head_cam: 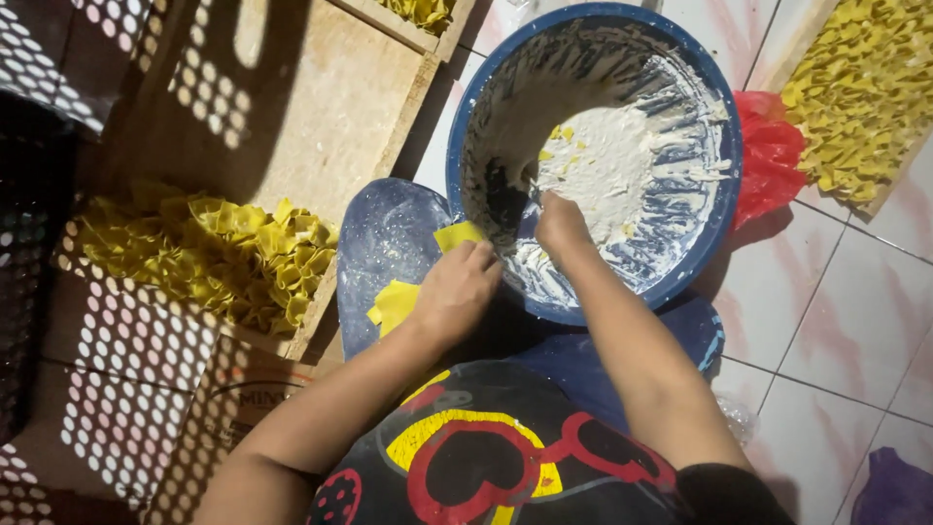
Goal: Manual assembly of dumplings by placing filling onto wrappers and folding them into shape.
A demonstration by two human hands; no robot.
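A large blue basin (pixel 724 214) smeared with white floury paste rests against my knees. My right hand (pixel 559 222) reaches down inside it, fingers bunched in the paste near the basin's near wall. My left hand (pixel 457 287) hovers over my lap just outside the rim, pinching a thin yellow dough square (pixel 457 234). More yellow dough sheets (pixel 394 303) lie on my flour-dusted blue trousers (pixel 384 238) under that hand. A few small yellow scraps (pixel 562 136) sit on the paste in the basin.
A wooden board (pixel 321 107) on the left carries a heap of folded yellow dough pieces (pixel 204 253). Another board of folded pieces (pixel 860 92) lies at top right, beside a red plastic bag (pixel 773 156). White floor tiles (pixel 836 311) lie to the right.
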